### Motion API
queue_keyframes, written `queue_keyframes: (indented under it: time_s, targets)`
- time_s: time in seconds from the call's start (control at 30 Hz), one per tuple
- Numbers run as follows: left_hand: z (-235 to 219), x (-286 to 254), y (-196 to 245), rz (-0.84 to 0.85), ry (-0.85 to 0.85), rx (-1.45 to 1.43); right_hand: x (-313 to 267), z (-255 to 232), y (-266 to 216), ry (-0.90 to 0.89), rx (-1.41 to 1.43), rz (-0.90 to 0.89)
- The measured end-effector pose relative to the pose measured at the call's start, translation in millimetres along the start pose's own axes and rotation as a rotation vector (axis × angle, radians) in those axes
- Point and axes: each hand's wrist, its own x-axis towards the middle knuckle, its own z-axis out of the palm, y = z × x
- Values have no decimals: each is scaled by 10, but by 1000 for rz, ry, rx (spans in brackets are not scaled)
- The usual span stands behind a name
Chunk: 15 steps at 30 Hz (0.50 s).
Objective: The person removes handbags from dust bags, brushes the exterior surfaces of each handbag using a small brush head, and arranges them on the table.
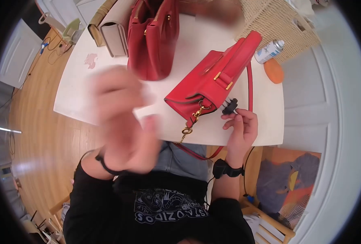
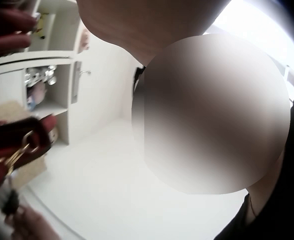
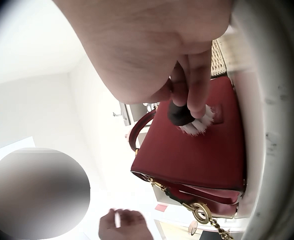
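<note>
A red handbag with gold fittings lies tilted on the white table. My right hand pinches a small brush with a black base and white bristles. In the right wrist view its bristles lie right at the red leather. My left hand is raised to the left of the bag, heavily blurred, its fingers loosely bent around nothing that shows. From the bag's near corner hangs a gold clasp and chain, with a red strap running over the table edge.
A second red bag stands behind, beside a beige bag and a tan one. At the back right is a woven basket, with a spray can and an orange oval pad in front.
</note>
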Motion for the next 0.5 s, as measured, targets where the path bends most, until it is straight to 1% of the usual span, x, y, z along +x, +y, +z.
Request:
queue_keyframes:
  time_s: [0.03,0.1,0.13,0.2,0.23,0.3,0.33,0.4,0.43,0.47,0.5]
  targets:
    - [240,-3,-98,69,-149,89,3,5,-12,11,0,-3]
    - [483,-245,-172,-115,-378,145,8,38,-74,-11,0,16]
    - [525,-359,-263,-108,-374,140,33,47,-112,-8,-4,8]
    - [559,-553,-386,-246,-312,65,59,44,-244,68,-79,-17]
    - [566,-562,-386,-258,-304,57,90,56,-317,157,-82,-63]
    - [575,-518,-373,-258,-273,4,176,88,-445,265,-7,-171]
    - [590,-503,-364,-258,-265,0,222,94,-455,261,-11,-176]
    - [602,-453,-372,-307,-324,-19,301,151,-428,234,-47,-204]
    - [607,-424,-382,-307,-323,-19,312,185,-407,225,-64,-210]
    - [619,-388,-397,-336,-316,-13,315,224,-391,143,-91,-150]
    - [623,-365,-407,-366,-310,-6,322,209,-332,61,-55,-77]
